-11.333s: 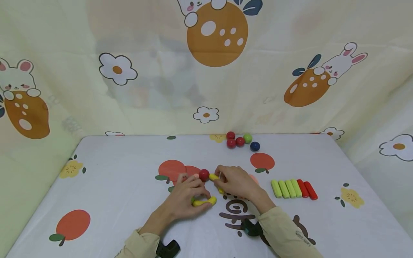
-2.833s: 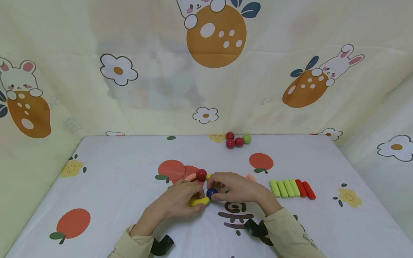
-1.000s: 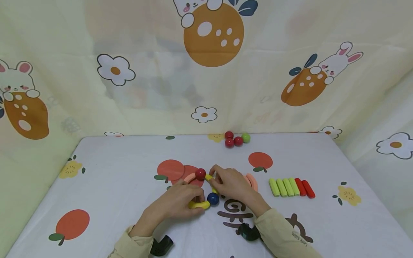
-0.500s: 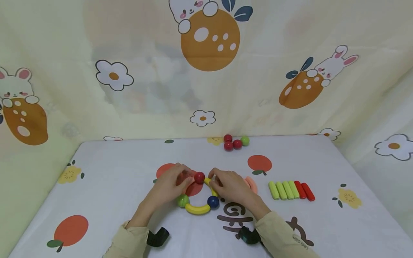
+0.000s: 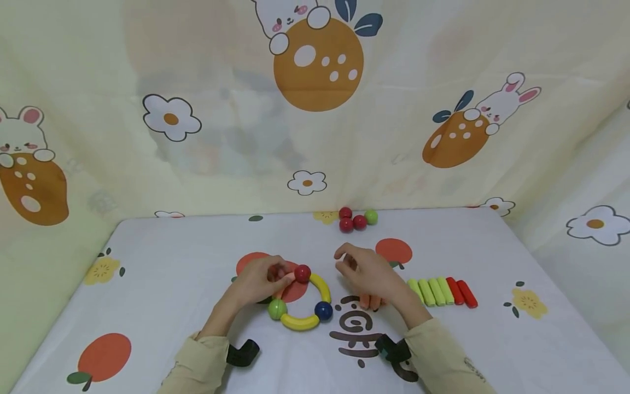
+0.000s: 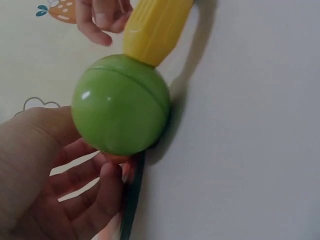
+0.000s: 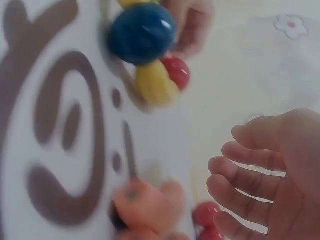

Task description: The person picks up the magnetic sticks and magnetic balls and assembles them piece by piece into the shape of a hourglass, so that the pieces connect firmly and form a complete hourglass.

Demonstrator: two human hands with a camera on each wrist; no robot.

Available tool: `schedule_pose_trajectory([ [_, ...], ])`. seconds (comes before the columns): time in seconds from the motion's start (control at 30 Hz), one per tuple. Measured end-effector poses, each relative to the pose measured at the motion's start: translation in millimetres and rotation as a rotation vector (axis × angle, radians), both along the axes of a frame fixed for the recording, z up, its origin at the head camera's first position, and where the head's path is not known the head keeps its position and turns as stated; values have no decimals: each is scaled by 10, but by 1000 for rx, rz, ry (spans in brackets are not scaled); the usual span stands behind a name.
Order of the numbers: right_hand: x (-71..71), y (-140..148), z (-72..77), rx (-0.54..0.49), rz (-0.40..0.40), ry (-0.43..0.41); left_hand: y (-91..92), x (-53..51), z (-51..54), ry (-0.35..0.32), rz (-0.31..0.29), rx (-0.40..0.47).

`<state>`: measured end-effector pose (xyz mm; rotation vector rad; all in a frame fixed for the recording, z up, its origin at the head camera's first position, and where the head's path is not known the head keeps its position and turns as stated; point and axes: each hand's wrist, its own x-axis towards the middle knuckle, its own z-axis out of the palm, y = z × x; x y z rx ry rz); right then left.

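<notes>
A ring of curved sticks and balls lies on the table: red ball (image 5: 302,273), yellow stick (image 5: 321,287), blue ball (image 5: 323,311), second yellow stick (image 5: 300,323), green ball (image 5: 277,310) and a salmon curved stick (image 5: 278,294). My left hand (image 5: 257,279) pinches the salmon stick close to the red ball and covers most of it. In the left wrist view the green ball (image 6: 120,105) partly hides my thumb. To the right of the ring, my right hand (image 5: 371,271) hovers with loosely bent fingers, holding nothing. Below it lie salmon curved sticks (image 5: 370,301), partly covered.
Straight green sticks (image 5: 434,292) and red sticks (image 5: 461,293) lie in a row at the right. At the table's back edge, several red balls (image 5: 346,225) sit beside a green ball (image 5: 371,217). A patterned curtain (image 5: 221,180) hangs behind.
The blue ball has come from the back into the ring. My left hand has moved up from the lower yellow stick; my right hand has let go of the other and drawn right.
</notes>
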<state>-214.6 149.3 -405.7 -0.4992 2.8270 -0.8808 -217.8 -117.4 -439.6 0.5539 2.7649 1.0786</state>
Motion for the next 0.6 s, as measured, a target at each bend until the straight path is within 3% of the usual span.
schedule_pose_trajectory([
  [0.27,-4,370,32,-61,-49,23,18,-48,-32,29,37,37],
  [0.6,20,721,6,-45,-65,157,47,-135,-89,52,72,49],
])
